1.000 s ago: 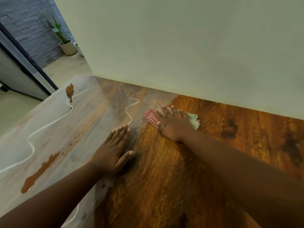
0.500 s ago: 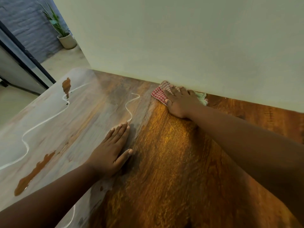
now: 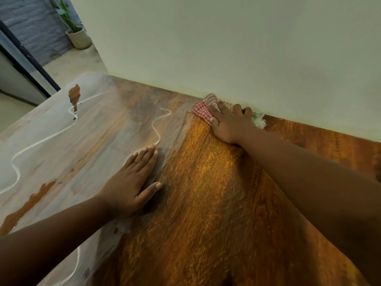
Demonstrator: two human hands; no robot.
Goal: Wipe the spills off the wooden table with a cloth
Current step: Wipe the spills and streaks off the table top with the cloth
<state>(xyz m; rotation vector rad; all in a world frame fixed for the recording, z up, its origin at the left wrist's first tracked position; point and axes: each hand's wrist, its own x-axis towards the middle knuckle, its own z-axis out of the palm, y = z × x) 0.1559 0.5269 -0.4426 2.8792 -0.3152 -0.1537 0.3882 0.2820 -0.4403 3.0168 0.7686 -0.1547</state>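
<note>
Right hand has pushed the cloth away from me since a second ago; it was out on the open wood, now it's jammed up against the wall at the far edge of the desk. Left hand hasn't shifted, flat on the desk, fingers straight and together, holding nothing. Right-hand fingers lie spread and pressed down on top of the cloth, pressing rather than pinching as far as I can see; red-check end pokes out left of the hand, a pale green bit out right. Cloth's long axis runs along the wall. Remaining spills all lie left of the cloth, toward my left hand and beyond: two brown patches, one far near the desk's left corner, one near by my left forearm, plus white squiggly lines, one long across the hazy left half, one short just past my left fingertips, and another faint bit low by my left arm. Next stroke, I reckon, has to sweep leftward; the short white line is closest. One cloth, two hands, one potted plant on the floor beyond.
</note>
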